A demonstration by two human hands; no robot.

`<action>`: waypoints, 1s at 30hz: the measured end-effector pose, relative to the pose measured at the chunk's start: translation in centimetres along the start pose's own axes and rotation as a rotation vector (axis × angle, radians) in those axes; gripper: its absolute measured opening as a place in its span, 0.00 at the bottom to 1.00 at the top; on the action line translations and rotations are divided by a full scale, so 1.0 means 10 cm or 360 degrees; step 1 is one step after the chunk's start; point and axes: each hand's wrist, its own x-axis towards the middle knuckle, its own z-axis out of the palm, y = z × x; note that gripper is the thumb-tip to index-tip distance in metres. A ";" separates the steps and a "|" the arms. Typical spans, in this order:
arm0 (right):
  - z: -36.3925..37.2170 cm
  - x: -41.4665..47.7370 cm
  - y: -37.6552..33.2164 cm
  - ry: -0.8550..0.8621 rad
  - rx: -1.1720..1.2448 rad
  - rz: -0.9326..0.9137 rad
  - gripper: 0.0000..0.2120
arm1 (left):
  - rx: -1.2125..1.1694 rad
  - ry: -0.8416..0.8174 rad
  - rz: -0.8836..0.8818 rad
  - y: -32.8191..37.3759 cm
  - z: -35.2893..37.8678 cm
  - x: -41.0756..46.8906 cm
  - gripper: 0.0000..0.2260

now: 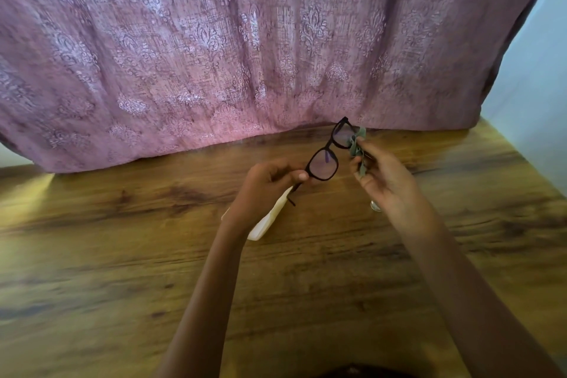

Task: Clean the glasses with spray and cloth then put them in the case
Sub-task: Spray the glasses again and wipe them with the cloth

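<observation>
Black-framed glasses (323, 164) hang above the brown wood-grain bench (122, 239), just right of the picture's middle, tilted so the far lens points toward 1 o'clock. The left hand (270, 184) pinches the frame's near corner between thumb and curled fingers (302, 176), while the right hand (385, 181) has its fingers clamped on a crumpled grey-green cloth (357, 144) held against the far lens. A white oblong case (264, 225) lies on the bench at 7 o'clock of the glasses, partly under the left wrist, and a pink patterned curtain (214, 55) hangs at 12 o'clock.
</observation>
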 end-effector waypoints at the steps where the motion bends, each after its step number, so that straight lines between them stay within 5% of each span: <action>1: 0.00 0.00 0.00 0.0000 0.0009 0.0003 0.04 | -0.0038 0.0046 -0.0009 0.00 0.00 0.01 0.08; 5: -0.03 0.01 0.03 -0.0066 -0.0001 0.0003 0.04 | -0.0264 0.0056 -0.0056 0.04 0.03 0.05 0.05; 10: -0.14 -0.09 0.15 -0.0343 -0.0688 -0.0032 0.14 | -0.0561 0.0157 -0.0130 0.09 0.07 0.11 0.07; 14: -0.09 -0.18 0.27 -0.0509 -0.0775 -0.0126 0.13 | -0.0708 0.0269 -0.0248 0.15 0.15 0.17 0.13; 18: 0.01 -0.19 0.33 -0.0458 -0.0818 -0.0226 0.14 | -0.0820 0.0369 -0.0288 0.20 0.24 0.18 0.07; 30: 0.07 -0.15 0.49 -0.0423 -0.1140 -0.0388 0.12 | -0.0842 0.0570 -0.0408 0.27 0.28 0.21 0.12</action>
